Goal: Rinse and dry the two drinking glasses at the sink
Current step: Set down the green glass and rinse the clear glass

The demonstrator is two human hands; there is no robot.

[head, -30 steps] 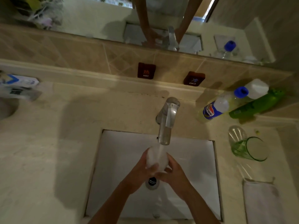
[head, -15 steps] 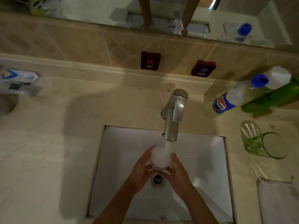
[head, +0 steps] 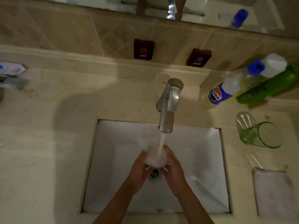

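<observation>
Gripping a clear drinking glass (head: 156, 158) from both sides, the left hand (head: 140, 172) and right hand (head: 174, 171) curl their fingers round it under the chrome tap's (head: 169, 104) stream, above the white rectangular sink (head: 113, 167). At three o'clock, a green-tinted glass (head: 260, 135) stands on the beige counter (head: 40, 151).

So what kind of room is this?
Probably a bathroom, maybe a hotel's. There's a white sink set in a stone counter, a tap running under a wall mirror, and little HOT and COLD signs on the tiles.
</observation>
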